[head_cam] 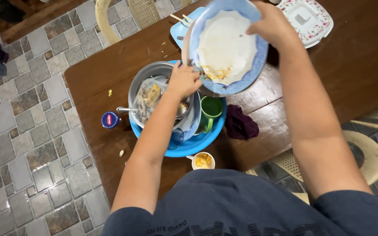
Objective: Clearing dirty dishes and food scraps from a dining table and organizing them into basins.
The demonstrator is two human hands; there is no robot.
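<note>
Here the fingers of the right hand [273, 26] are curled over the far rim of a blue-edged plate [226, 46], holding it tilted on edge above the worktop [355, 65]; the fingertips lie behind the rim and cannot be seen. The plate's white face carries a smear of orange-yellow scraps near its lower edge. The left hand [183, 81] is closed at that lower edge, seemingly around a utensil whose metal tip just shows; the hand covers its handle, so its kind is hard to make out.

Below the hands sits a round blue basin [197, 142] holding a metal bowl [147, 74] with a crumpled clear plastic bag [147, 98] of leftovers inside, a green mug [211, 111] beside it. The left forearm hides part of the basin's contents. A second blue plate [179, 28] with wooden sticks peeks out behind the tilted one, mostly covered.

On the worktop near the basin lie a dark purple cloth [240, 124], a small cup of yellow bits [203, 161] and a small blue-lidded jar [110, 119]. A white floral-edged lid [308, 19] is cut off by the top edge.
</note>
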